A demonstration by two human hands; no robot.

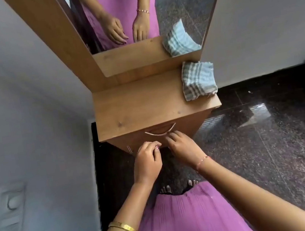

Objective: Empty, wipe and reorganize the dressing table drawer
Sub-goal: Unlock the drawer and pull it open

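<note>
A person in a pink dress [192,219] stands facing a narrow wooden dressing table [146,104] set against a pale wall [24,95]. The drawer [151,141] sits just under the tabletop, shut flush with the front, its curved metal handle [161,132] showing at the top edge. Both hands hover in front of the drawer face, just below the handle. The left hand [148,163] has its fingers curled in loosely with nothing between them, the thumb lying against the forefinger; it touches nothing. The right hand [182,146] reaches forward with relaxed, slightly bent fingers, its tips near the right end of the handle; whether they touch it cannot be told. A gold bangle [123,227] rings the left forearm and a thin bracelet [203,161] the right wrist. On the far right corner of the tabletop lies a folded striped cloth [198,80], hanging slightly over the right edge. Above, the mirror [179,1] repeats the hands, dress and cloth. A second small handle [129,149] shows at the left of the table front, below the drawer. A switch panel [7,228] is on the wall at left, and dark speckled floor [272,146] spreads to the right. Bare toes [179,187] show beneath the dress hem.
</note>
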